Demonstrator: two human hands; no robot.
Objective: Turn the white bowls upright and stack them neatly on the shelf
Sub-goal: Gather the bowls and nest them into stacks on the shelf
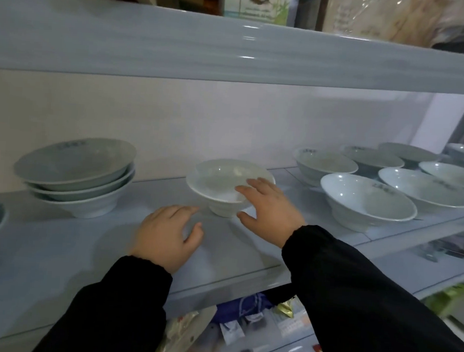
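Black sleeves [368, 295] reach in from the bottom of the view, over a lower shelf crowded with packets [242, 327] whose print is too small to read. Above them the pale shelf [54, 259] shows its front edge, with an open stretch of board behind it.

The left hand [166, 234] hovers palm down over that stretch, fingers loosely spread and holding nothing, its fingertips just short of the foot of the middle bowl. The right hand [269, 208] is spread wide with nothing gripped, its fingers lying over the near right rim and the thumb beside the foot. Whether it touches cannot be told.

The middle bowl [216, 191] is glossy white, stands upright on a small foot in the centre of the shelf, and seems to have a second bowl nested inside. To its left, well apart, stands a stack of bowls [74, 181]. To its right is a group of single upright bowls [366, 201]. Dark marks sit inside several rims, too blurred to read.

The upper shelf [234, 52] has a thick front lip that hangs low overhead. On it stands a carton [256, 1] with a coconut picture and illegible text.
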